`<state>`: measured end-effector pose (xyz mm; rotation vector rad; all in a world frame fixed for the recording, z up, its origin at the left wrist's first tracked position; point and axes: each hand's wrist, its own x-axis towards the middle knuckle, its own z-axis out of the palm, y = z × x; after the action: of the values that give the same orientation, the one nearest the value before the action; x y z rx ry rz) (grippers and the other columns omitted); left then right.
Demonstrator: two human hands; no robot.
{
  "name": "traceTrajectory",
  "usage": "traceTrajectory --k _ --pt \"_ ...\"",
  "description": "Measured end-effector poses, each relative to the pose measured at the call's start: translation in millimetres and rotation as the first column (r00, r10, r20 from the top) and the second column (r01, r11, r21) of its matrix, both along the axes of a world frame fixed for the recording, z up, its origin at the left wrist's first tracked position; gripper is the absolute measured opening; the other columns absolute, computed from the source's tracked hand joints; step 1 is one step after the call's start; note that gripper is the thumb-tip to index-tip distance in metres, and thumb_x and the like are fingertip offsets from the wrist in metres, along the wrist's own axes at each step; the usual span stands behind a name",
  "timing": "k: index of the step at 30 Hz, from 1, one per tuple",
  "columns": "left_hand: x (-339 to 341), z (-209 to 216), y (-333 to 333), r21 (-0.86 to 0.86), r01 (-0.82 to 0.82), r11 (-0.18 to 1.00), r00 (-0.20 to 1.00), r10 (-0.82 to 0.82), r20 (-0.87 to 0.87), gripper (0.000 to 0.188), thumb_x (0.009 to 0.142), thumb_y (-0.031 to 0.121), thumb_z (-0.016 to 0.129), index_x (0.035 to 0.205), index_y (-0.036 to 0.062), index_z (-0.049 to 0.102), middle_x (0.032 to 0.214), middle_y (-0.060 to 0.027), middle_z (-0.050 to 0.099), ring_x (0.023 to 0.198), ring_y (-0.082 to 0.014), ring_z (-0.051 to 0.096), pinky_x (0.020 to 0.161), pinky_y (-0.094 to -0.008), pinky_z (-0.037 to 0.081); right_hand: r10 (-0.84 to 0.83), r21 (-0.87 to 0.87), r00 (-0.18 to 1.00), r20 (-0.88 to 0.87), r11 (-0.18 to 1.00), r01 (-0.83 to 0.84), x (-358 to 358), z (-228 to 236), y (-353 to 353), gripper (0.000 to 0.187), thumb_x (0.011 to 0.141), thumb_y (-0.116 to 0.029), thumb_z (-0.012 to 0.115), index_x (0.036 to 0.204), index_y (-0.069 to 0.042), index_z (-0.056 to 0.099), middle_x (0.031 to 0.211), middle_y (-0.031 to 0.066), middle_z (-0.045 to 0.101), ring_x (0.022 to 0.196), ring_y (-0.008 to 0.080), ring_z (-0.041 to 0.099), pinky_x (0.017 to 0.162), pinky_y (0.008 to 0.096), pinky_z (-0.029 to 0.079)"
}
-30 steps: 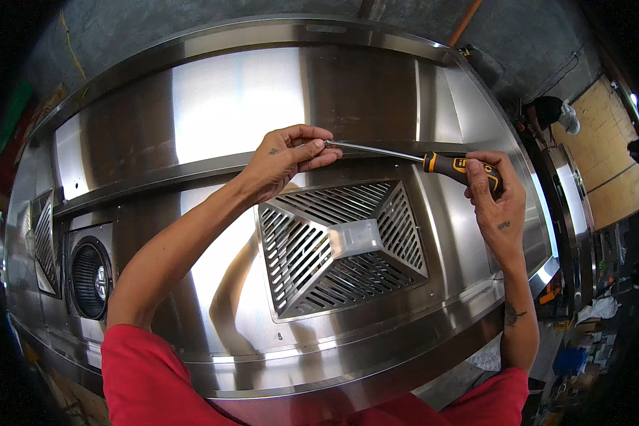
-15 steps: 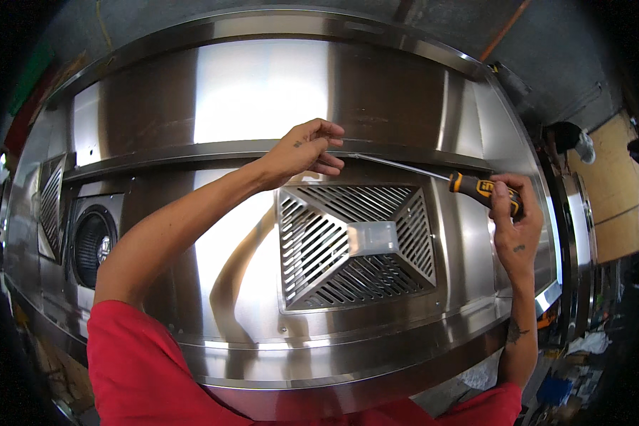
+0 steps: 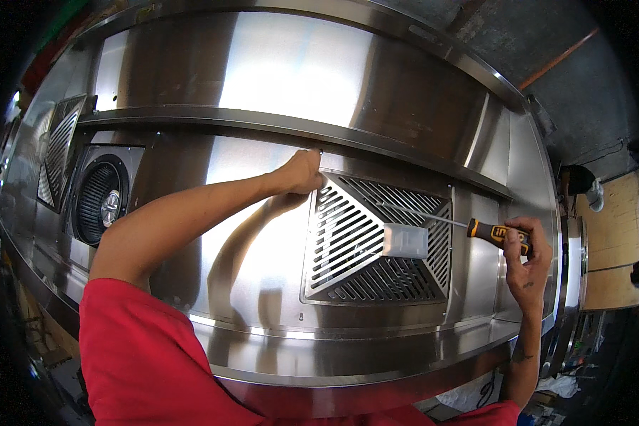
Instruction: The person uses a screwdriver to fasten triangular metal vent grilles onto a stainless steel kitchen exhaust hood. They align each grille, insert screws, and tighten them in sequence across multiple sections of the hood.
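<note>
My right hand [image 3: 528,259] grips a screwdriver by its black and yellow handle [image 3: 500,236]. Its long thin shaft [image 3: 426,215] points left across the slotted metal grille [image 3: 348,245], in front of the upper slats. My left hand [image 3: 299,172] is closed at the grille's upper left corner, against the stainless steel panel. A tiny dark spot shows by its fingertips; whatever the fingers pinch is too small to name. A pale rectangular piece [image 3: 405,241] covers the grille's middle.
A round fan [image 3: 99,199] sits in a square opening on the left, beside another slotted grille [image 3: 60,153]. A steel ledge [image 3: 263,121] runs above my left hand. Far right, a person's dark-clad figure [image 3: 576,179] shows near brown boards [image 3: 610,234].
My left hand has lowered from the ledge to the grille's corner, its fingers closing. The screwdriver tip has come away from the ledge and down over the grille. My view has shifted and tilted.
</note>
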<state>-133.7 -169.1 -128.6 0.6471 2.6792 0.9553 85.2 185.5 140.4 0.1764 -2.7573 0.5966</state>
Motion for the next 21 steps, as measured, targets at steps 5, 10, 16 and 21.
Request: traceTrajectory --k 5,10,16,21 --pt "-15.2 0.3 2.9 0.211 -0.262 0.942 0.896 0.157 0.415 0.019 0.082 0.003 0.066 0.065 -0.0027 0.063 0.071 -0.0159 0.069 0.067 -0.0221 0.068 0.058 -0.0424 0.052 0.079 0.089 0.995 0.055 0.993 -0.083 8.7 5.5 -35.5 0.022 0.104 -0.02 0.07 0.111 0.001 0.07 0.089 0.012 0.073 0.075 0.0149 0.068 0.069 0.0295 0.054" --pt "-15.9 -5.3 -3.1 0.304 -0.258 0.917 0.846 0.063 0.529 0.026 0.085 0.0 0.073 0.109 -0.0116 0.072 0.088 -0.0159 0.074 0.075 -0.0178 0.069 0.063 -0.0316 0.056 0.163 0.144 0.985 0.062 0.975 -0.17 12.1 3.7 -56.9 0.023 0.101 -0.02 0.073 0.11 0.001 0.071 0.094 0.0141 0.075 0.078 0.0214 0.075 0.071 0.0312 0.057" --pt "-3.7 12.7 -11.8 0.439 -0.3 0.847 0.818 -0.009 0.575 0.045 0.084 -0.004 0.078 0.124 -0.0163 0.065 0.091 -0.0144 0.071 0.077 -0.0184 0.07 0.061 -0.0271 0.056 0.21 0.177 0.973 0.099 0.958 -0.225 6.6 -0.4 -85.1 0.023 0.096 -0.019 0.079 0.11 -0.002 0.072 0.092 0.0133 0.073 0.078 0.0266 0.074 0.07 0.037 0.058" --pt "5.8 -1.8 -24.8 0.587 -0.39 0.709 0.753 -0.121 0.647 0.056 0.086 -0.007 0.078 0.137 -0.0179 0.057 0.103 -0.013 0.066 0.083 -0.0184 0.07 0.063 -0.0223 0.059 0.313 0.238 0.944 0.106 0.914 -0.33 -7.8 -7.0 -106.4 0.026 0.093 -0.02 0.083 0.111 -0.005 0.073 0.09 0.0122 0.07 0.076 0.0288 0.07 0.067 0.0395 0.055"
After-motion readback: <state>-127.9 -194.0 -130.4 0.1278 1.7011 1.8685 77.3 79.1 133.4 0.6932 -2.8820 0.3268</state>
